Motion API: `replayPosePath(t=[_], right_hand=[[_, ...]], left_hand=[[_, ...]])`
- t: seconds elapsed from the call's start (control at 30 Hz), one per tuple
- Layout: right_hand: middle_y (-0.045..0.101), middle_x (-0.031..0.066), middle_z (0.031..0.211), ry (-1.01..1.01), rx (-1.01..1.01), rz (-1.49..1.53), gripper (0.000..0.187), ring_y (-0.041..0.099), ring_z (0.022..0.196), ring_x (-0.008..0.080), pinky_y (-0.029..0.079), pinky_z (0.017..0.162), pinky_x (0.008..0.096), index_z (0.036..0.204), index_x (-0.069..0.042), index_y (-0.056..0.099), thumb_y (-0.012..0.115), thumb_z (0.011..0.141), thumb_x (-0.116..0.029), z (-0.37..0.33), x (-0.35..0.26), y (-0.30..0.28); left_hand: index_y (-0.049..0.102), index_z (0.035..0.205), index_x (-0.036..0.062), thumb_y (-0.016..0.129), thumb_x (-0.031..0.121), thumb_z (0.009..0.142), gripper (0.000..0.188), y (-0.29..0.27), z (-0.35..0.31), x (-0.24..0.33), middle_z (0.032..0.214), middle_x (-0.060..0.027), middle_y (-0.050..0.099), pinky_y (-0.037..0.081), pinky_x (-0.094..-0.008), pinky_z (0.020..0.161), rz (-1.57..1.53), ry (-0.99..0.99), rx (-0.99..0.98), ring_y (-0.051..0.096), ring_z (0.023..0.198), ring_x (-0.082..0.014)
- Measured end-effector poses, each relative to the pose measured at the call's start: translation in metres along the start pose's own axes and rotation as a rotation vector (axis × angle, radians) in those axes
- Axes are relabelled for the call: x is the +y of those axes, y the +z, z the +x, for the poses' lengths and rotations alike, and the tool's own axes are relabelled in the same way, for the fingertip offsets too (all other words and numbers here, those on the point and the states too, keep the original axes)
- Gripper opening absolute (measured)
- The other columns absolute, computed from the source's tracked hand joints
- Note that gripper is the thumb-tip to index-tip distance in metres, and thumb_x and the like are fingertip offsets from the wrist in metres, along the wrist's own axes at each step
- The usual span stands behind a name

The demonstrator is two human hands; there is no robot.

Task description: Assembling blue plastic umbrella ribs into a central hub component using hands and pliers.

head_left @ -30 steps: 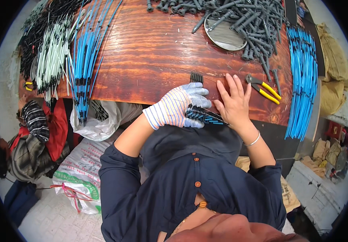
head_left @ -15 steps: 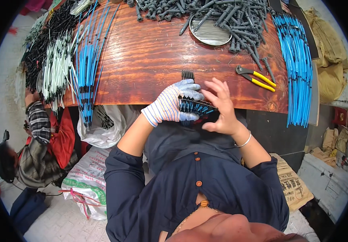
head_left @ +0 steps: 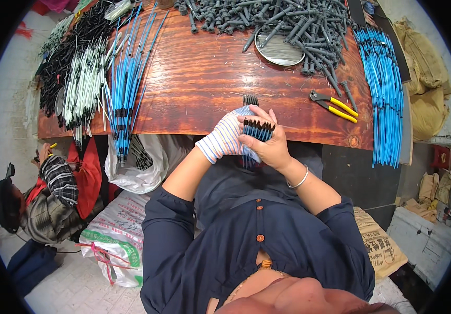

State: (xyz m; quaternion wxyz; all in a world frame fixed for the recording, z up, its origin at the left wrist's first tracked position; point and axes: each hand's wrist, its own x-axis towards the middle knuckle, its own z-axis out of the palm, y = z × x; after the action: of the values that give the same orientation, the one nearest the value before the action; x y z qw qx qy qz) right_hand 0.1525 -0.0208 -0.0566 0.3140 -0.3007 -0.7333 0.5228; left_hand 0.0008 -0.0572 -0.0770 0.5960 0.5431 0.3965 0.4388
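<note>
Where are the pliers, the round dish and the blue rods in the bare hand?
Pliers (head_left: 339, 104), head view: upper yellow handle.
Round dish (head_left: 283, 64), head view: rim nearest the person.
Blue rods (head_left: 259, 132), head view: blue shafts, just below the black tips.

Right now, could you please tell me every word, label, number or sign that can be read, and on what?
White sack: red and green printing, mostly too small to read.
Brown sack: dark printing, partly legible, which I leave unquoted.
Blue-and-black bundle: no writing I can make out.
</note>
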Motion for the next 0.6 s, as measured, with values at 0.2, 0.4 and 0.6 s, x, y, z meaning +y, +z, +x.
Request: replayPosePath(t=[0.2,0.4,0.6], right_hand=[[0.068,0.0096,0.093,-0.569,-0.139,0.008,0.023,0.065,0.092,0.0275,0.043,0.094,0.0446,0.093,-0.003,0.064,0.073,0.072,-0.007,-0.009,-0.046,-0.018],[0.067,0.0147,0.087,-0.786,-0.394,0.129,0.027,0.067,0.08,0.0281,0.056,0.071,0.0356,0.092,0.0,0.063,0.075,0.068,-0.004,-0.041,-0.079,-0.03],[0.067,0.0105,0.096,0.187,-0.398,0.443,0.031,0.064,0.086,0.018,0.05,0.078,0.0295,0.095,0.002,0.066,0.072,0.065,0.002,-0.048,-0.048,-0.026]], left_hand=[[0.052,0.12,0.0071,0.048,0.025,0.086,0.039,0.004,-0.001,-0.006,0.119,-0.0077,0.056,0.037,-0.0342,0.102,-0.165,0.024,-0.198,0.05,0.115,-0.0211],[0.065,0.098,0.0072,0.062,0.023,0.072,0.031,0.059,-0.033,0.018,0.094,-0.0091,0.065,0.048,-0.0359,0.085,0.451,0.415,0.102,0.061,0.091,-0.0269],[0.061,0.099,0.0055,0.071,0.01,0.073,0.028,0.102,-0.06,-0.033,0.092,-0.0071,0.064,0.049,-0.0311,0.079,-0.43,-0.073,0.271,0.061,0.088,-0.016]])
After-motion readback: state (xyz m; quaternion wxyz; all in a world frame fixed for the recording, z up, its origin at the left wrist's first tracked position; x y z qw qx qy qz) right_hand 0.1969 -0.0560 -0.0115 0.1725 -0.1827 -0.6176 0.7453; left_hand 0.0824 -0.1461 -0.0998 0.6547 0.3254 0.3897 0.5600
